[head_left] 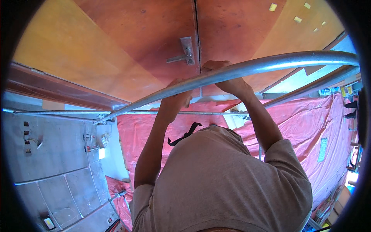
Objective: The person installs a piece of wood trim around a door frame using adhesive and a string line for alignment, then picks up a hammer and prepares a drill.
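Two hands grip a thick metal pipe [247, 69] running across in front of a wooden door: left hand [176, 96] and right hand [226, 79] both curled around it. Door handle [184, 53] sits just beyond; red tarp [309, 127] spreads below.

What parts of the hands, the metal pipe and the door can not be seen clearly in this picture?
- Left hand, head view: its fingers curl behind the metal pipe, so the grip is hidden.
- Right hand, head view: the pipe crosses its fingers.
- Pipe ends: the right end runs into the dark fisheye rim; the left end meets a thinner rail.
- Door handle: too small to show its latch.
- Floor below: covered by the person's shirt.
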The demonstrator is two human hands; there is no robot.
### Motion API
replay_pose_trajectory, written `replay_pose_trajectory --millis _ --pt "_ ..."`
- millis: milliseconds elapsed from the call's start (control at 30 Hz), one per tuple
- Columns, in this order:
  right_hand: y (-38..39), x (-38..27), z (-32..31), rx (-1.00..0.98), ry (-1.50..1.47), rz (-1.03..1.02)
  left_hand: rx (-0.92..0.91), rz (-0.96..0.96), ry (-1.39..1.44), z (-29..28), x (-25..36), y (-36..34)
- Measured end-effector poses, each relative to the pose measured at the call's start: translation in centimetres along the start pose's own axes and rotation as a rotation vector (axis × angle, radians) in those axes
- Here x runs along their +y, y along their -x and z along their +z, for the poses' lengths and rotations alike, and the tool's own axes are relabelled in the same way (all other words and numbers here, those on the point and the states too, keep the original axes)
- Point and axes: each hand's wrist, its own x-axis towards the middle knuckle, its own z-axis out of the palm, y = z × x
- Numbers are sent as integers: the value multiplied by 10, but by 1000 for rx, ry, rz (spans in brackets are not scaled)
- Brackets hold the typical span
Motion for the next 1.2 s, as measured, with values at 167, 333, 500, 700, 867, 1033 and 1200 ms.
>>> replay_pose_trajectory --millis 167,333,500,700,867,1033,1200 --pt "12 5 17 62 69 -90 -20 -53 251 -20 -28 -3" --pt "3 -11 1 -75 66 -11 -223 -198 635 -22 -32 -2" --pt "11 -38 -9 -113 -128 76 -274 -266 830 -11 -27 -11" --pt "20 -47 -19 -40 -387 100 -246 -268 785 5 -23 -22" --pt "22 -58 -23 -83 -188 130 -261 -282 754 20 -17 -22" --pt "29 -51 -9 83 -282 134 -156 -223 626 27 -22 -24" --pt "35 -49 11 233 -370 182 -171 -208 577 32 -22 -22"
